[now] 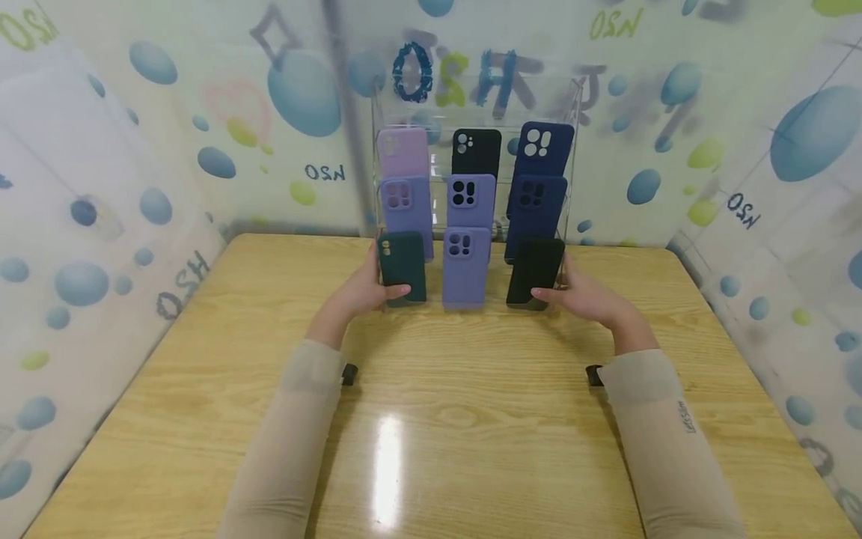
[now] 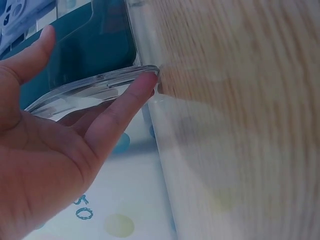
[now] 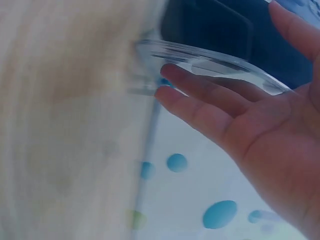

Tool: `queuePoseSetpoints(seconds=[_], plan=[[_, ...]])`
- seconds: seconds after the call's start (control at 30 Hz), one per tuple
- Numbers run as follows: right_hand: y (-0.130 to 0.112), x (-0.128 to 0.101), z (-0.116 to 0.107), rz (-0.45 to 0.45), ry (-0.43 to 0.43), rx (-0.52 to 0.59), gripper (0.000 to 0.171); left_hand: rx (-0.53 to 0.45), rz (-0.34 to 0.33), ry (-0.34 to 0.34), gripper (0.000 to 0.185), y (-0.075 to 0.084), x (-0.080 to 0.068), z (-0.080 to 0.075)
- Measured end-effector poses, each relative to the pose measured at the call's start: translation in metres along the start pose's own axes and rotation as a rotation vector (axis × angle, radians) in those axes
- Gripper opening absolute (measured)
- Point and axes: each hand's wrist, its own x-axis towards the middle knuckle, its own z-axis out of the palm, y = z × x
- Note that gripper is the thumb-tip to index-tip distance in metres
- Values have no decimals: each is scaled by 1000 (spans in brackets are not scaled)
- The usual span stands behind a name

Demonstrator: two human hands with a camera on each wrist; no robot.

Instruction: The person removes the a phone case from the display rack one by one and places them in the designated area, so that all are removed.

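Observation:
A clear display stand (image 2: 97, 80) with several phone cases on its tiers is at the far side of the table. My left hand (image 1: 362, 290) grips its left side, thumb in front near a dark green phone case (image 1: 406, 262) and fingers along the outer edge. On the opposite side my right hand (image 1: 587, 296) holds the stand likewise, its thumb over a black phone case (image 1: 535, 266). Between them a lavender phone case (image 1: 465, 281) leans in the bottom row. Higher up are a pink case (image 1: 409, 153), a black case (image 1: 480, 159) and navy cases (image 1: 545, 153).
The wooden table (image 1: 458, 419) runs from the stand back toward me. Behind it hangs a pale sheet (image 1: 283, 187) printed with blue and green spots, which also closes off both sides. Black wrist straps (image 1: 349, 374) show at my cuffs.

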Motion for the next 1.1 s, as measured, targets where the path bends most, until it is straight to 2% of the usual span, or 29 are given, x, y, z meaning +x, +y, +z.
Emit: queuePoseSetpoints(seconds=[0.27, 0.53, 0.73, 0.93, 1.1], plan=[[-16, -7, -11, -73, 66, -10, 105, 18, -12, -8, 115, 1, -1, -1], [-20, -12, -16, -48, 118, -31, 100, 38, -22, -8, 116, 0, -2, -1], [-22, -16, -18, -51, 172, -76, 86, 33, -22, -9, 115, -1, -2, -1], [-21, -17, -17, -48, 184, -78, 73, 20, -10, -10, 115, -4, -2, -1], [-19, -19, -17, -130, 290, -153, 55, 2, -4, -18, 114, -3, 0, -1]])
